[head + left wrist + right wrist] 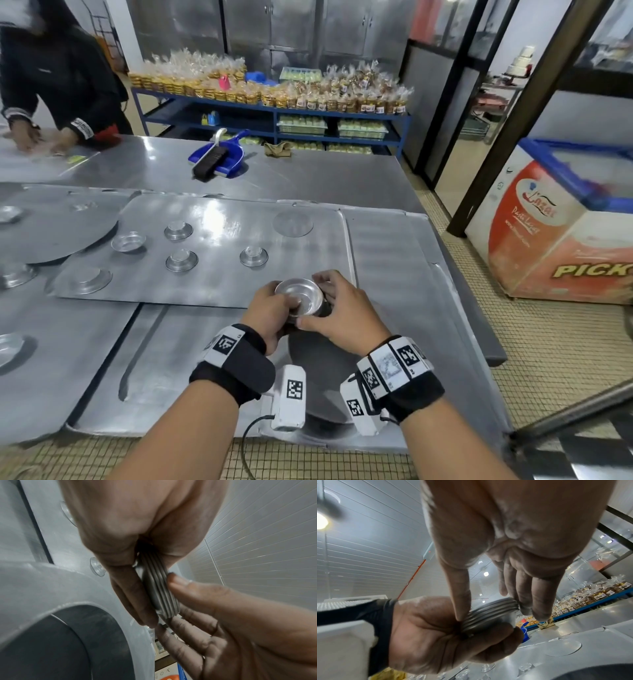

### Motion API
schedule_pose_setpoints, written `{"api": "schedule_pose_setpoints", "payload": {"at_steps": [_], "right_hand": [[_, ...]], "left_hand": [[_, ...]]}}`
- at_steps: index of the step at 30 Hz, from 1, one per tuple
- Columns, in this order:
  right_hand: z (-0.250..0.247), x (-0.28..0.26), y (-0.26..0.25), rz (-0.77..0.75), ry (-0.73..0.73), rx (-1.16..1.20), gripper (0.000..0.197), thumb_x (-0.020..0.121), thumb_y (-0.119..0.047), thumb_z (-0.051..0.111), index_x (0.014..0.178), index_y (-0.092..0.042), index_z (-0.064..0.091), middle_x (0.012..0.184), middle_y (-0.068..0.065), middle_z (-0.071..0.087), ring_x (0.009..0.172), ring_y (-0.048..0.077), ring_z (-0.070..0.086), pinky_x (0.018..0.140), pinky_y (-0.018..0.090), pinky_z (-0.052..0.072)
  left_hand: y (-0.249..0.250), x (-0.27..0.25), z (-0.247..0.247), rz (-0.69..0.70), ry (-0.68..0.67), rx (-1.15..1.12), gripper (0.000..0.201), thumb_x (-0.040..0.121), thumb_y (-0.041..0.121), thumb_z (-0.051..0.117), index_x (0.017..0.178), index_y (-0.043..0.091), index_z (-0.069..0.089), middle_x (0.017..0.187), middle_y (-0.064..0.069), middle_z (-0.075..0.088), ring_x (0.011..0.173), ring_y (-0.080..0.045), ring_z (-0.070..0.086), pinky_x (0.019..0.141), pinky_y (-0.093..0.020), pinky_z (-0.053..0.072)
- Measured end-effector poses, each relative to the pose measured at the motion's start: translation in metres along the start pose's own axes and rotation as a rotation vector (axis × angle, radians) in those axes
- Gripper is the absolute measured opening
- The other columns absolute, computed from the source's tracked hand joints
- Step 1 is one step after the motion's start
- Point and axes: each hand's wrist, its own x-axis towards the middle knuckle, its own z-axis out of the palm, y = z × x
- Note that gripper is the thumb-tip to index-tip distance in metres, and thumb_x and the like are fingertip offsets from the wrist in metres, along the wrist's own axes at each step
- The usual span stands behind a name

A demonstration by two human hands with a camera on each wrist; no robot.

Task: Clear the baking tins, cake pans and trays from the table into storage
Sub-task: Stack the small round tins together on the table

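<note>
Fingers (539,601) of right hand (339,315) curl round rims of stack of small tins (301,297); left hand (270,308) grips stack from below, thumb on top tin. Stack held above near table edge, over flat tray (212,219). Loose tins (181,260) scattered left; tray right half bare.

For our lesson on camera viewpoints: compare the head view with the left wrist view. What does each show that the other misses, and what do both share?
Only the head view shows the blue dustpan, the loose small tins on the flat trays, and a second person.

Only the left wrist view shows the held stack of tins edge-on, with several nested rims.

Both show the left hand and right hand holding that stack.
</note>
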Motion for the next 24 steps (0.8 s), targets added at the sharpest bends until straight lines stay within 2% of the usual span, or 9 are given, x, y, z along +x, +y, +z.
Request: {"api": "schedule_pose_setpoints", "payload": {"at_steps": [3,5,7,10,12,16,20,21,24], "right_hand": [[0.013,0.006,-0.009,0.027,0.000,-0.037,0.085,0.060,-0.035,0.085,0.134,-0.030,0.044,0.131,-0.006,0.060,0.117,0.012,0.059,0.102,0.034,0.049],[0.022,0.013,-0.016,0.069,0.018,-0.085,0.085,0.064,-0.031,0.085,0.138,-0.026,0.043,0.137,-0.003,0.057,0.123,0.015,0.056,0.105,0.033,0.046],[0.032,0.022,-0.022,0.130,0.051,-0.133,0.081,0.069,-0.033,0.083,0.139,-0.024,0.044,0.139,0.000,0.054,0.125,0.018,0.053,0.105,0.033,0.044],[0.050,0.041,-0.033,0.225,0.110,-0.172,0.074,0.073,-0.035,0.081,0.137,-0.018,0.048,0.136,0.004,0.054,0.123,0.019,0.053,0.101,0.028,0.043],[0.065,0.057,-0.042,0.289,0.161,-0.189,0.071,0.075,-0.036,0.079,0.136,-0.015,0.049,0.135,0.007,0.055,0.122,0.021,0.053,0.098,0.027,0.043],[0.102,0.093,-0.064,0.434,0.266,-0.217,0.052,0.082,-0.029,0.072,0.126,-0.008,0.055,0.126,0.010,0.058,0.112,0.028,0.059,0.089,0.030,0.048],[0.139,0.134,-0.074,0.594,0.279,-0.266,0.030,0.080,-0.024,0.073,0.101,-0.011,0.056,0.113,0.012,0.061,0.105,0.033,0.061,0.081,0.033,0.052],[0.147,0.147,-0.070,0.630,0.282,-0.285,0.029,0.080,-0.023,0.072,0.100,-0.011,0.056,0.113,0.013,0.062,0.106,0.034,0.060,0.082,0.034,0.053],[0.167,0.179,-0.056,0.731,0.273,-0.364,0.033,0.081,-0.020,0.065,0.112,-0.008,0.059,0.119,0.015,0.061,0.116,0.035,0.054,0.090,0.035,0.050]], "left_hand": [[0.001,0.005,-0.015,-0.006,-0.009,-0.006,0.035,0.090,-0.011,0.045,0.122,0.000,0.056,0.099,-0.024,0.065,0.074,-0.032,0.065,0.061,-0.036,0.058],[0.004,0.012,-0.027,-0.011,-0.013,-0.009,0.035,0.091,-0.011,0.044,0.123,0.000,0.055,0.105,-0.026,0.065,0.076,-0.034,0.067,0.058,-0.037,0.060],[0.009,0.023,-0.042,-0.021,-0.023,-0.030,0.036,0.092,-0.011,0.043,0.124,0.001,0.053,0.111,-0.028,0.063,0.080,-0.037,0.068,0.059,-0.039,0.061],[0.019,0.043,-0.068,-0.037,-0.053,-0.059,0.038,0.091,-0.015,0.041,0.124,-0.001,0.053,0.104,-0.026,0.062,0.075,-0.037,0.068,0.063,-0.044,0.063],[0.028,0.058,-0.087,-0.057,-0.084,-0.060,0.040,0.089,-0.016,0.040,0.125,-0.002,0.053,0.104,-0.027,0.063,0.079,-0.042,0.068,0.067,-0.050,0.062],[0.045,0.089,-0.130,-0.078,-0.129,-0.030,0.040,0.089,-0.017,0.040,0.124,-0.004,0.053,0.104,-0.027,0.063,0.076,-0.040,0.067,0.069,-0.054,0.061],[0.058,0.112,-0.172,-0.101,-0.152,-0.015,0.032,0.090,-0.016,0.042,0.118,-0.004,0.052,0.115,-0.031,0.059,0.081,-0.040,0.066,0.061,-0.046,0.061],[0.061,0.117,-0.182,-0.105,-0.162,-0.011,0.031,0.091,-0.016,0.043,0.116,-0.003,0.052,0.115,-0.031,0.059,0.081,-0.040,0.066,0.061,-0.046,0.061],[0.066,0.129,-0.210,-0.122,-0.186,-0.010,0.029,0.091,-0.015,0.043,0.115,-0.001,0.053,0.116,-0.029,0.058,0.082,-0.038,0.066,0.065,-0.048,0.062]]}}
